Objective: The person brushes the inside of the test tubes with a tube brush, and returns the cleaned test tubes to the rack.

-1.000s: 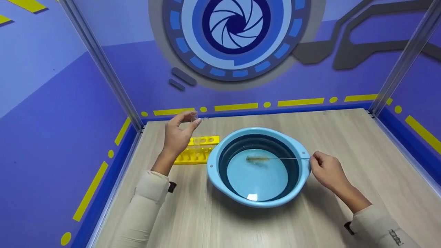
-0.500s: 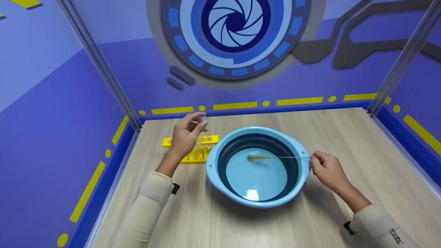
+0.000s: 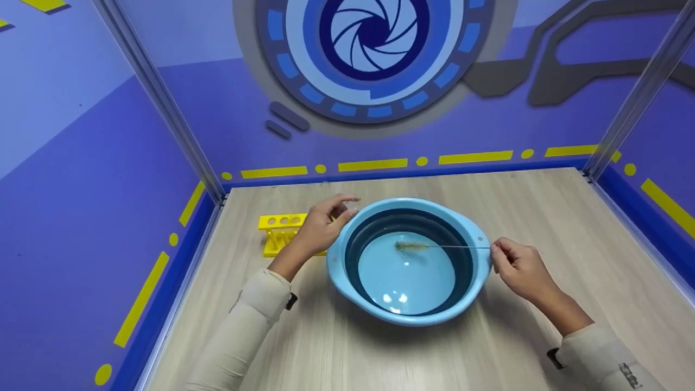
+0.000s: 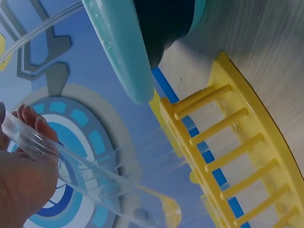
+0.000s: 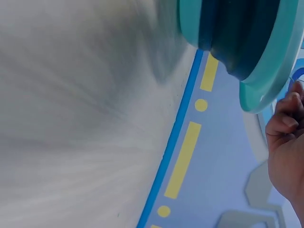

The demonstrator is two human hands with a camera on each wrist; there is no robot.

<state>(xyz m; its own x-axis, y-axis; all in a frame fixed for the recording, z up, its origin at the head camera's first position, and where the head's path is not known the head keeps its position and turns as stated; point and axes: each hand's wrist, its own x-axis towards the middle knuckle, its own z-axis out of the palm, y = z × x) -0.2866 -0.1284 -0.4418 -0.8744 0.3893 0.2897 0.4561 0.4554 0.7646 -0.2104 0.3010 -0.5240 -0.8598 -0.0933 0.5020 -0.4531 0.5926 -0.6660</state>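
My left hand (image 3: 321,225) is beside the left rim of a light blue basin (image 3: 408,320), above the yellow test tube rack (image 3: 282,221). In the left wrist view its fingers grip one end of a clear test tube (image 4: 90,171), which slants away from the hand; in the head view the tube barely shows. At the basin's right handle, my right hand (image 3: 518,269) pinches the thin wire handle of a test tube brush (image 3: 412,246). The brush's bristle end is inside the basin, over its pale blue floor. Only part of the right hand shows in its wrist view.
Other transparent tubes (image 4: 137,154) stand in the rack, faint in the left wrist view. The basin's left side partly overlaps the rack in the head view. Wood-grain table (image 3: 293,347) surrounds them, with blue-purple printed wall panels (image 3: 217,119) behind and at both sides.
My left hand has moved right and nearer, from over the rack to the basin's left rim, with the clear test tube. The right hand and brush have stayed nearly still.
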